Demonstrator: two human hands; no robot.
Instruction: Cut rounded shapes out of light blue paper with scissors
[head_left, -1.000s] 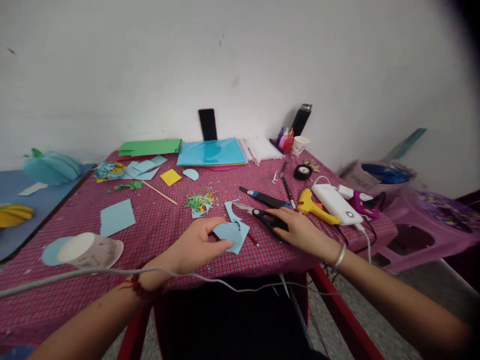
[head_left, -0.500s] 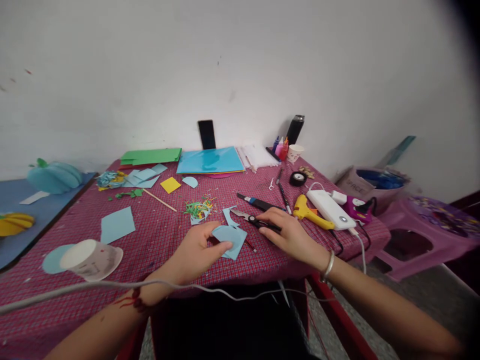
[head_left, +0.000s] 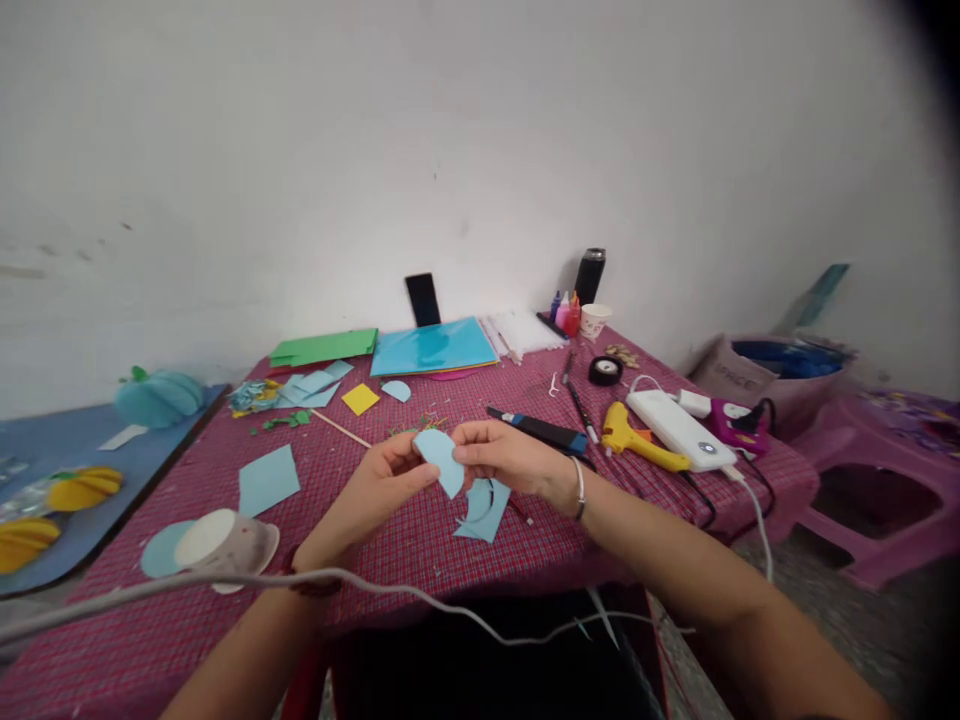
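Note:
A light blue paper half-circle (head_left: 441,462) is pinched between my two hands above the near part of the table. My left hand (head_left: 382,487) is closed on its left edge, thumb in front. My right hand (head_left: 511,458) grips the right edge between thumb and fingers. Below them lie light blue paper offcuts (head_left: 489,512) with curved cuts. The blue-and-black utility knife (head_left: 544,430) lies just beyond my right hand. Thin green and yellow paper shreds (head_left: 427,425) are partly hidden behind my hands. The scissors cannot be made out.
A yellow glue gun (head_left: 637,437), white power bank (head_left: 686,430) and black tape roll (head_left: 605,370) lie to the right. On the left stand a paper cup (head_left: 225,545) and a light blue square (head_left: 268,480). A white cable (head_left: 390,590) crosses in front of my forearms.
My right hand has let go of the scissors and moved left to the paper. The half-circle has been lifted off the table in both hands. The view has shifted slightly.

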